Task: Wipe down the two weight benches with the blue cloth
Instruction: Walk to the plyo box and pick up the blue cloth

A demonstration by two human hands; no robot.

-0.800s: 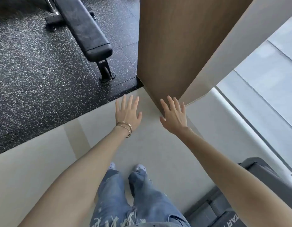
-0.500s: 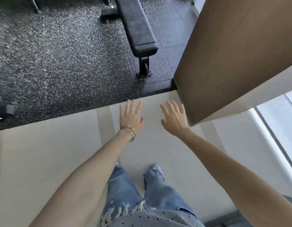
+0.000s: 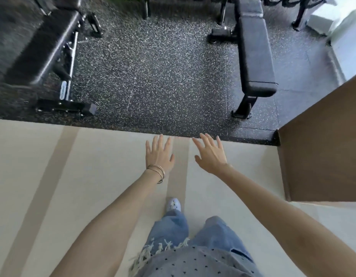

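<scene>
— The hands?
— Both spread, gripping nothing: left hand (image 3: 159, 155), right hand (image 3: 211, 155), over the pale floor (image 3: 93, 176).
— Benches?
— Well ahead on the speckled mat (image 3: 163, 66): left bench (image 3: 43, 48), right bench (image 3: 255, 56), untouched.

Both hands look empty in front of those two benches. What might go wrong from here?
1. The left hand and right hand are both open and empty, and nothing to wipe with is in view, so wiping cannot start yet.
2. The low foot bar of the left bench lies close to the edge of the dark floor; a foot might catch it.
</scene>
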